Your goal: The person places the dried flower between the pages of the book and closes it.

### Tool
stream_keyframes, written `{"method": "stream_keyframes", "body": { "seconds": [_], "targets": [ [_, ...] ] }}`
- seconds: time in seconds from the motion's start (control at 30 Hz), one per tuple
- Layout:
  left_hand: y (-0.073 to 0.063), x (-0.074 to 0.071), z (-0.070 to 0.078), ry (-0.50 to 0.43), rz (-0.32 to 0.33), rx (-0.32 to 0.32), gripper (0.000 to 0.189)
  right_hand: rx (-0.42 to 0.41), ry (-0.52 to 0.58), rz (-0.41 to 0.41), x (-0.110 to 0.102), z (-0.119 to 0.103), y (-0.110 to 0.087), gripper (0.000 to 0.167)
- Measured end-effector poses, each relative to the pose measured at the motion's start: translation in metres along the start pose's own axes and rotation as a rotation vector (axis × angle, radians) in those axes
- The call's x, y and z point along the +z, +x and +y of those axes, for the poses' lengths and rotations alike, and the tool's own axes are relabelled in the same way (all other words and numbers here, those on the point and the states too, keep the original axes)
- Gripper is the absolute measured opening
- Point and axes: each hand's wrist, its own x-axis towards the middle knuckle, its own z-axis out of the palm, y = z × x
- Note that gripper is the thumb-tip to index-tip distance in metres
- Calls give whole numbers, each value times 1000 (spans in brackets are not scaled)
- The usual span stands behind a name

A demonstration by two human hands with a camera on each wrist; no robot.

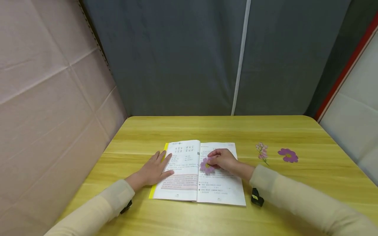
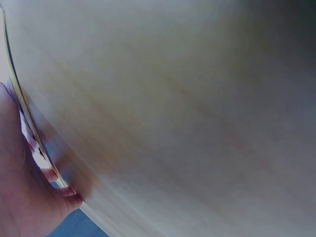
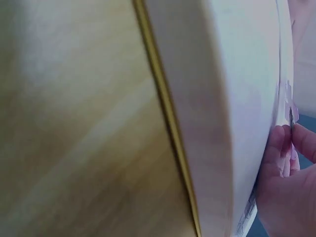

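An open book with printed pages lies on the wooden table. My left hand rests flat with spread fingers over the book's left edge, the thumb on the left page. Over the right page, my right hand pinches a light purple flower with a yellow centre between thumb and fingers. In the right wrist view the flower shows edge-on at the fingertips of the right hand. Whether the flower touches the page I cannot tell. The left wrist view shows part of the left hand at the book's edge.
To the right of the book lie a pink flower sprig and a darker purple flower on the table. A grey curtain hangs behind the table, with pale cloth at the left side.
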Motion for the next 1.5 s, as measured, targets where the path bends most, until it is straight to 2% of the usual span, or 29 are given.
{"method": "stream_keyframes", "body": {
  "seconds": [0.6,0.83,1.03,1.17,1.3,1.5],
  "targets": [
    [-1,0,0,-11,3,-2,80,-82,-107,101,13,5,-5,20],
    [-1,1,-1,-8,0,-8,80,-103,-134,89,11,2,-8,22],
    [-1,1,0,-19,-9,-13,80,-184,-233,59,2,-4,-13,27],
    [-1,2,-1,-21,9,-7,79,-252,-300,51,-10,-6,-12,30],
    [-1,5,-2,-15,23,0,79,-319,-419,62,-24,-7,-11,33],
    [1,7,-3,4,0,-9,81,-435,-620,84,-43,-13,-10,42]
  ]
}}
